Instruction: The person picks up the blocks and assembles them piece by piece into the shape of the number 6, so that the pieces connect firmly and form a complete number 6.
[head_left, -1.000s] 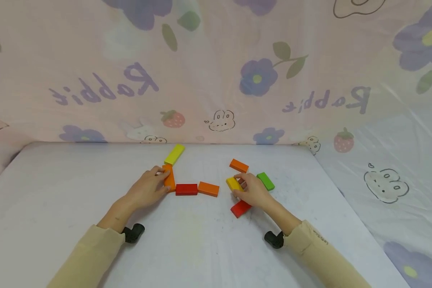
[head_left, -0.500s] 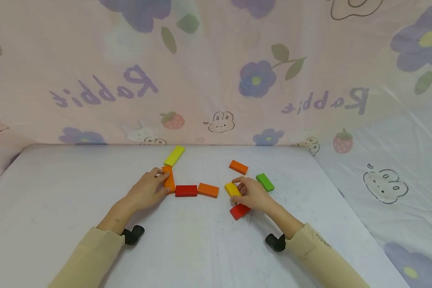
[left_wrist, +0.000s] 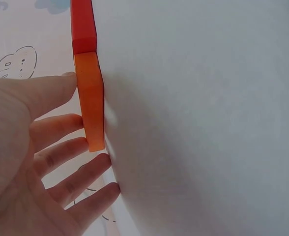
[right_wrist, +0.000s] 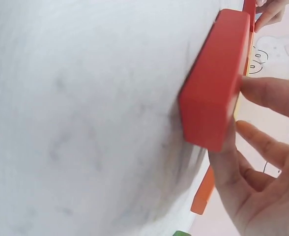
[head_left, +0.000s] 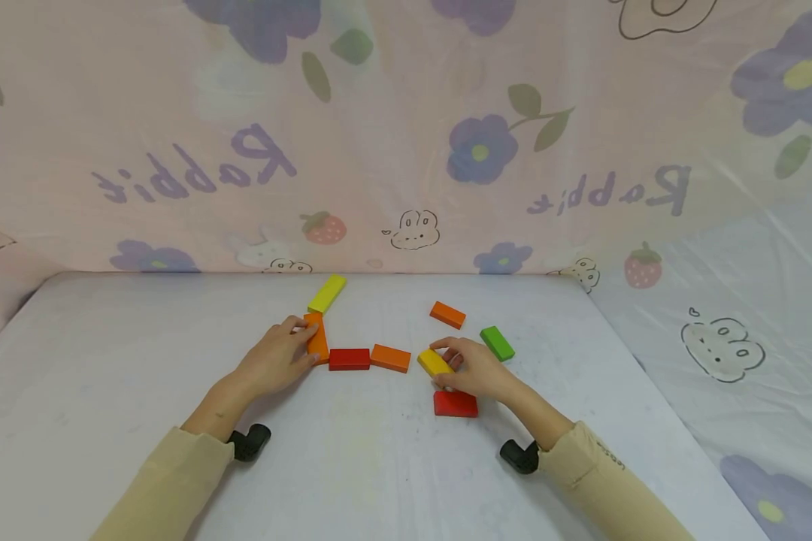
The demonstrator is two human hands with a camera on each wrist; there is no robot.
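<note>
Nearest lies a loose red block [head_left: 455, 404]; just beyond it, the right hand [head_left: 477, 368] pinches the yellow block [head_left: 436, 364], just apart from the end orange block [head_left: 390, 358]. Best to slide it flat and gently, so its neighbour isn't nudged. The left hand [head_left: 277, 357], fingers spread, touches the left orange block [head_left: 316, 338]; light pressure should suffice. Farther lie 2 more, green [head_left: 497, 343] and lime [head_left: 327, 294].

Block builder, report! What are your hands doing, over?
Left hand touching leftmost orange block. Right hand pinching yellow block, just off the row's end. Loose red block nearby, outside the gap.
</note>
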